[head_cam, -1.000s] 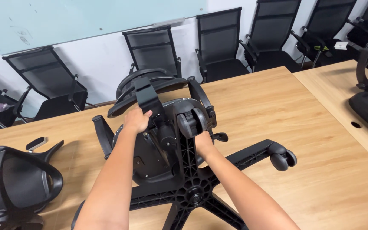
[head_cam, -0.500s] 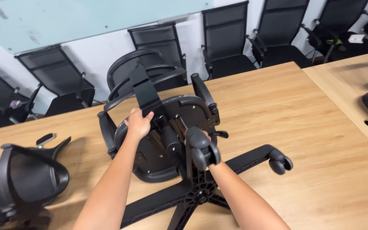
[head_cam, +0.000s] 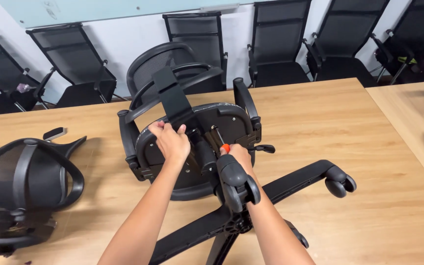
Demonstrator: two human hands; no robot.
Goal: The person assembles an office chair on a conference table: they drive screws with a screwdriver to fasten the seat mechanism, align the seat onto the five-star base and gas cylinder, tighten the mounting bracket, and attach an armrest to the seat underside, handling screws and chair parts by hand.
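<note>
While the left hand [head_cam: 172, 142] clamps the upturned office chair's [head_cam: 192, 147] bracket mid-counter [head_cam: 349, 122], the right hand [head_cam: 240, 156] closes its grip on an orange-tipped tool [head_cam: 225, 147].

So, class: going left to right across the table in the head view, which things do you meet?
Loose mesh chair back → left hand on the upturned chair seat → right hand with an orange-tipped tool → caster at the chair base's arm end.
</note>
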